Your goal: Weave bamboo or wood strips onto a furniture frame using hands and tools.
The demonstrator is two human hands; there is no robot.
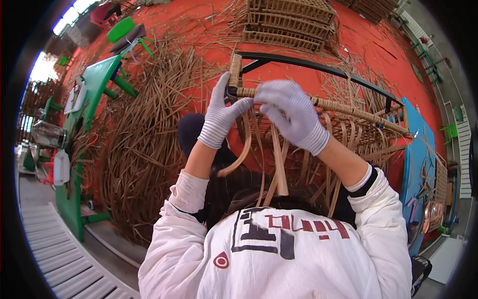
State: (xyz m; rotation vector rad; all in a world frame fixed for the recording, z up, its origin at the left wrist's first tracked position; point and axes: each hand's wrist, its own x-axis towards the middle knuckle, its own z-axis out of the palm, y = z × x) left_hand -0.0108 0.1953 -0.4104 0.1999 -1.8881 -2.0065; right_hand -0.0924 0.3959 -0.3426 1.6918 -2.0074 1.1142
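Note:
A rectangular black-framed piece stands in front of me, its near rail wrapped in tan flat strips and its lower part woven like a basket. Both my hands wear striped white gloves. At the frame's near left corner, my left hand closes around the frame, thumb stretched toward the rail. Close beside it, my right hand is over the same rail with fingers curled; what its fingertips pinch, if anything, is hidden. Loose weaving strips hang from the rail below my hands, toward my lap.
A large heap of brown strips covers the red floor on the left, beside a green table. Woven pieces are stacked beyond the frame. A blue table stands at right, and a green chair at far left.

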